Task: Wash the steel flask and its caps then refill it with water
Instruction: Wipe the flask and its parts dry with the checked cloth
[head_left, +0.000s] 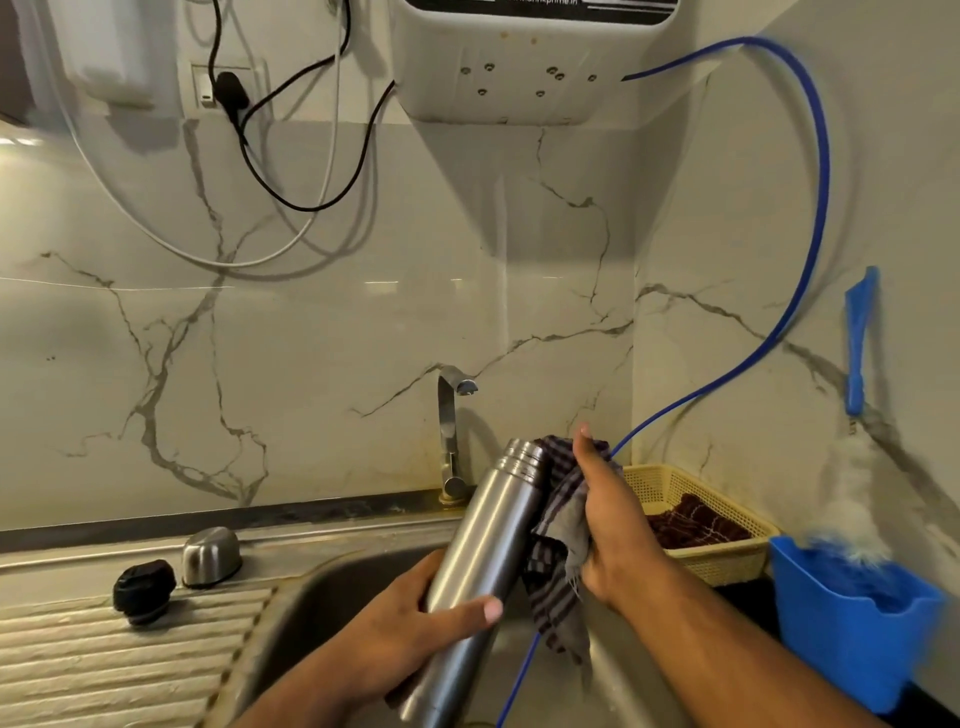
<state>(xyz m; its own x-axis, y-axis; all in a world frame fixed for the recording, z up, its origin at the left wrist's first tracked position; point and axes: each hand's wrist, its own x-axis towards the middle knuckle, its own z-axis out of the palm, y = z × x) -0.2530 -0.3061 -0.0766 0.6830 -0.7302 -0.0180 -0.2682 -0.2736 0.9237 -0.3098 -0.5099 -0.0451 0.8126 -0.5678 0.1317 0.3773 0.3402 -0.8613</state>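
My left hand (415, 618) grips the lower body of the steel flask (488, 540), which tilts with its open threaded neck pointing up and away over the sink (311, 587). My right hand (608, 519) holds a checked grey cloth (558, 561) against the flask's upper right side. On the ribbed drainboard to the left lie the black inner cap (144, 590) and the steel outer cap (211, 556), both apart from the flask.
A steel tap (451, 431) stands behind the sink, no water visibly running. A thin blue tube (810, 218) loops from the wall purifier (519, 57) down into the sink. A cream basket (727, 512) with a dark cloth and a blue tub (852, 623) stand at right.
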